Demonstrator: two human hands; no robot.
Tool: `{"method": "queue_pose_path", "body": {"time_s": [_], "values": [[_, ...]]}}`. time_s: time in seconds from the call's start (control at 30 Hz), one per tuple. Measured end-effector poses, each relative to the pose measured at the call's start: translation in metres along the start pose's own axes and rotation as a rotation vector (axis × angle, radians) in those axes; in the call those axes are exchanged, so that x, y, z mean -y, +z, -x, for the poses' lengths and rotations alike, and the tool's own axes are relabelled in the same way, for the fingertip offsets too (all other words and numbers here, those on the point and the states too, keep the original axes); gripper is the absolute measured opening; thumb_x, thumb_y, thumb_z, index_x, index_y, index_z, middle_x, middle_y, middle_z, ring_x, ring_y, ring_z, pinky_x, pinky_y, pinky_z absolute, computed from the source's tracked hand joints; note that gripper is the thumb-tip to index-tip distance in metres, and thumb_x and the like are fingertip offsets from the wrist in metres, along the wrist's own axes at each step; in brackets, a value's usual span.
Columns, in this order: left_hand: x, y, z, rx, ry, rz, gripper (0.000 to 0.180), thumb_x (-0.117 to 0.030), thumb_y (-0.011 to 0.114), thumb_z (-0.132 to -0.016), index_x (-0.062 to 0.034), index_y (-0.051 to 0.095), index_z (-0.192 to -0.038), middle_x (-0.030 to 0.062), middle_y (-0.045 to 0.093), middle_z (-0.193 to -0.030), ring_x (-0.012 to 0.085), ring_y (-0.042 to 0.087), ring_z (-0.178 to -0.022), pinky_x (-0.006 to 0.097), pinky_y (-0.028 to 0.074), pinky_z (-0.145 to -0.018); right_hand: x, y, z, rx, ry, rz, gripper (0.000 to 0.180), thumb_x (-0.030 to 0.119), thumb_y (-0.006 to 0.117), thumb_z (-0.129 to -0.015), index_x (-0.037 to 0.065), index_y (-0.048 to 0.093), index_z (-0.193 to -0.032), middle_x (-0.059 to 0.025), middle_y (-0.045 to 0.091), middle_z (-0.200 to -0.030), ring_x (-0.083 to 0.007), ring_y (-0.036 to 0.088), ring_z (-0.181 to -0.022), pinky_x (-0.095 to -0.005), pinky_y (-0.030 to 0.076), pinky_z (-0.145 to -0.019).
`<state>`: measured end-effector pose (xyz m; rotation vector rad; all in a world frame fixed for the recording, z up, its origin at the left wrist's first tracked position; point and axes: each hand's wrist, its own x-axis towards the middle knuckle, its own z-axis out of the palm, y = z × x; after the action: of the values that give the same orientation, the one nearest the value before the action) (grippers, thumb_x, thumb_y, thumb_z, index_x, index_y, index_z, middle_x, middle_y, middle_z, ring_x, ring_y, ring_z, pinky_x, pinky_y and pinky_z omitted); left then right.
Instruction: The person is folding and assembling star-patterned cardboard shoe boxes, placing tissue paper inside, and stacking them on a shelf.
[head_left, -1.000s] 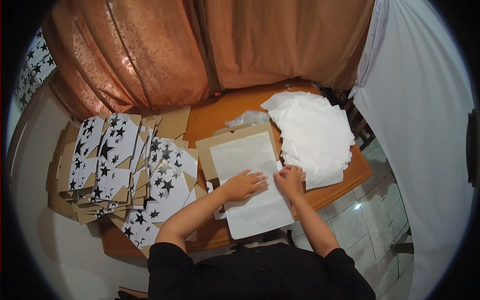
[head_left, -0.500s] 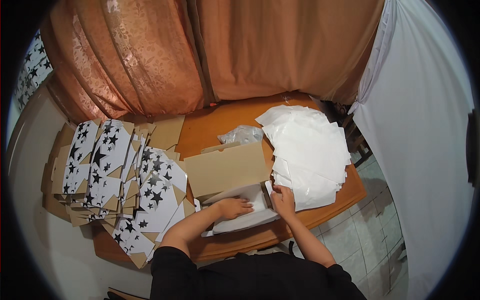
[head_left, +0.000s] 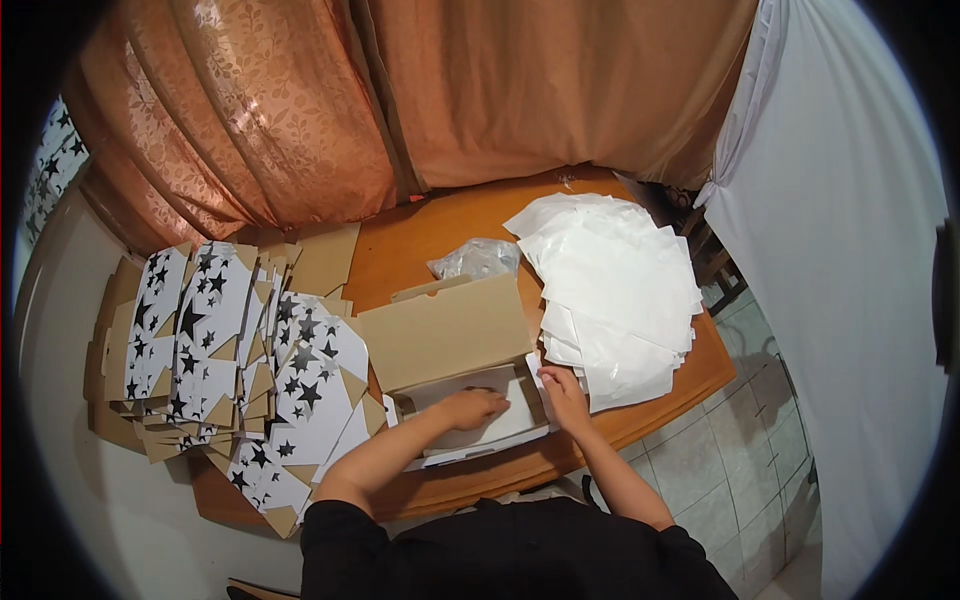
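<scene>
An open cardboard box stands in front of me, its brown lid raised at the back and its white side flaps up. Inside it lies a sheet of white paper. My left hand reaches into the box and presses on the paper with its fingers stretched out; the fingertips are partly in shadow. At the box's right wall, my right hand pinches the white side flap between bent fingers and thumb.
Flattened star-printed boxes are piled on the left of the wooden table. A stack of white paper sheets lies on the right. Behind the lid sits a clear plastic bag. An orange curtain hangs at the far edge.
The paper, which bulged up over the box's front and back edges, now lies lower inside. My left hand has pushed down deeper; my right hand stays at the right wall.
</scene>
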<state>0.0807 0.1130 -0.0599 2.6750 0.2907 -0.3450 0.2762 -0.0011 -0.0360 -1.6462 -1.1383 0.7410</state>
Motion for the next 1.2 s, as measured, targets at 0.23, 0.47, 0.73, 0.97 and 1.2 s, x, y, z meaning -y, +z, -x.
{"method": "queue_pose_path", "body": {"time_s": [0.23,0.47,0.73,0.97,1.2], "values": [[-0.02,-0.035,0.064,0.277,-0.119,0.9,0.057,-0.048,0.049,-0.09,-0.0013,0.052,-0.123,0.0161,0.057,-0.119,0.0235,0.053,-0.109,0.033,0.039,-0.095,-0.004,-0.02,-0.006,-0.05,0.097,-0.161,0.027,0.021,0.049,-0.091,0.0,0.061,-0.103,-0.0133,0.059,-0.102,-0.0205,0.055,-0.096,-0.0297,0.042,-0.084],[-0.029,-0.025,0.072,0.243,-0.258,0.869,0.031,-0.024,0.059,-0.088,-0.0023,0.061,-0.109,0.0093,0.066,-0.097,0.0173,0.058,-0.09,0.031,0.044,-0.083,-0.002,-0.007,-0.044,0.115,0.155,-0.235,0.032,0.023,0.048,-0.092,-0.002,0.056,-0.109,-0.0138,0.06,-0.101,-0.0211,0.056,-0.091,-0.0304,0.043,-0.083],[-0.039,-0.018,0.101,-0.032,-0.469,0.989,0.025,-0.025,0.065,-0.083,-0.0037,0.066,-0.097,0.0065,0.066,-0.082,0.0137,0.056,-0.077,0.029,0.044,-0.074,0.001,0.061,-0.058,0.021,-0.232,0.232,0.045,0.028,0.052,-0.088,-0.003,0.046,-0.12,-0.0235,0.055,-0.112,-0.0328,0.053,-0.105,-0.037,0.04,-0.092],[-0.053,-0.016,0.104,-0.337,-0.612,0.958,0.022,-0.027,0.066,-0.081,-0.0063,0.068,-0.089,0.0084,0.064,-0.079,0.0181,0.058,-0.074,0.03,0.045,-0.07,0.007,0.028,-0.152,-0.03,-0.338,0.367,0.018,0.024,0.059,-0.081,0.012,0.067,-0.091,-0.0086,0.06,-0.089,-0.0281,0.054,-0.088,-0.0425,0.039,-0.078],[-0.062,-0.025,0.075,-0.61,-0.75,0.261,0.013,-0.026,0.07,-0.073,-0.0144,0.068,-0.079,0.005,0.051,-0.079,0.0229,0.051,-0.08,0.038,0.038,-0.078,-0.018,0.051,-0.185,0.016,-0.502,0.859,0.015,0.023,0.07,-0.069,0.016,0.068,-0.081,-0.0043,0.055,-0.094,-0.0234,0.048,-0.096,-0.0451,0.03,-0.083]]}}
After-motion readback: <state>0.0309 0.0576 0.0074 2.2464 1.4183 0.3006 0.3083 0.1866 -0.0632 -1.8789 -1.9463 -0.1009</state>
